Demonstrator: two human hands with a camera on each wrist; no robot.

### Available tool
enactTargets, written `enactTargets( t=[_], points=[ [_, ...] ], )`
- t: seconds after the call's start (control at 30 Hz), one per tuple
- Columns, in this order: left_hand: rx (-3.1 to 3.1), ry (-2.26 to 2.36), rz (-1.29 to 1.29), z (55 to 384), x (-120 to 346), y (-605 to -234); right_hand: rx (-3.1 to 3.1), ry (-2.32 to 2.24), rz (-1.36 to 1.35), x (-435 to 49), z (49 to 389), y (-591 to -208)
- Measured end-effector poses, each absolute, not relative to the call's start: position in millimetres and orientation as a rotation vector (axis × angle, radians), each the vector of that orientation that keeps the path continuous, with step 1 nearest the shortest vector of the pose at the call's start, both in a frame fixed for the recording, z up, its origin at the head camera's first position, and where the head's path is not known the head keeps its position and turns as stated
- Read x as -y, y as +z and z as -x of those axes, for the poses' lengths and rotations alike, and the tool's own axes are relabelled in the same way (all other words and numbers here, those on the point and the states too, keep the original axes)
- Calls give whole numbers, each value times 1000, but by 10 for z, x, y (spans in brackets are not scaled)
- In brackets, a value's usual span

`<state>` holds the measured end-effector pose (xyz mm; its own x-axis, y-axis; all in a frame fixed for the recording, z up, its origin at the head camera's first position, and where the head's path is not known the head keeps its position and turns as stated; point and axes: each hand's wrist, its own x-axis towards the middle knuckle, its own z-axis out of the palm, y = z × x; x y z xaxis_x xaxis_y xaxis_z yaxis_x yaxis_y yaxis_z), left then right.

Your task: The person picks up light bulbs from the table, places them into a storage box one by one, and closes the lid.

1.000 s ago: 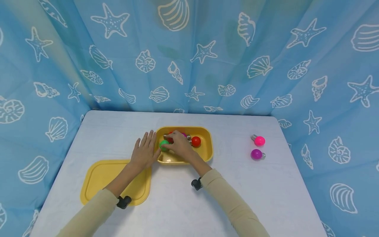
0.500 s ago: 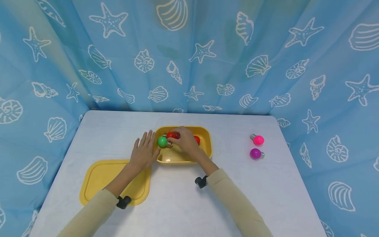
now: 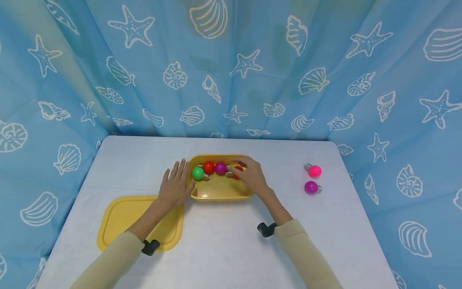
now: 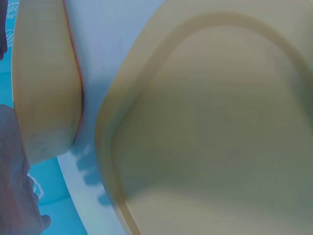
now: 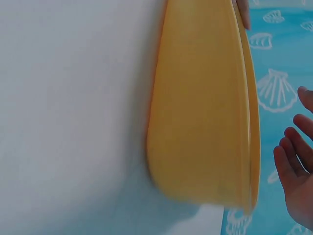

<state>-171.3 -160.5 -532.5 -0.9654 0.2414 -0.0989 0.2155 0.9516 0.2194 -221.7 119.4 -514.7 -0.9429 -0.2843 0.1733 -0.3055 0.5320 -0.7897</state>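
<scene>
A yellow plastic box (image 3: 218, 191) holds several small coloured light bulbs. From the left these are a green bulb (image 3: 197, 173), a red bulb (image 3: 208, 167), a purple bulb (image 3: 221, 168) and another red bulb (image 3: 236, 173). My left hand (image 3: 175, 186) lies along the box's left end, fingers straight. In the left wrist view that hand (image 4: 14, 181) is beside the box wall (image 4: 49, 78). Over the box's right part, my right hand (image 3: 252, 174) partly hides the right red bulb. The right wrist view shows this hand (image 5: 298, 181) above the rim, fingers loosely bent and apart, no bulb visible in it.
A flat yellow lid (image 3: 137, 218) lies on the white table (image 3: 223, 241) at the left, partly under the left forearm. Toward the right edge lie a pink bulb (image 3: 315, 171) and a purple bulb (image 3: 311, 187). A blue seashell curtain (image 3: 216, 60) hangs behind.
My right hand has moved rightward inside the box, from the green bulb past the red and purple ones to the right red bulb. The green bulb shifted slightly left. My left hand stayed put.
</scene>
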Motion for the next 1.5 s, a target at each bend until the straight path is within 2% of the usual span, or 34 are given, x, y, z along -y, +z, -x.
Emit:
enactTargets(
  t=[0.47,0.97,1.2,1.5],
  points=[
    [-2977,315,-342,1724,1601,-5343,2758,1319,-293,-2046,1994,-5125],
    [-2969,348,-342,1696,1598,-5292,2737,1185,-173,-2799,1779,-5111],
    [-2958,339,-339,1712,1592,-5327,2852,1091,-5,-3181,1659,-5232],
    [-2963,357,-330,1715,1596,-5327,2949,1215,190,-3561,1593,-5401]
  ],
)
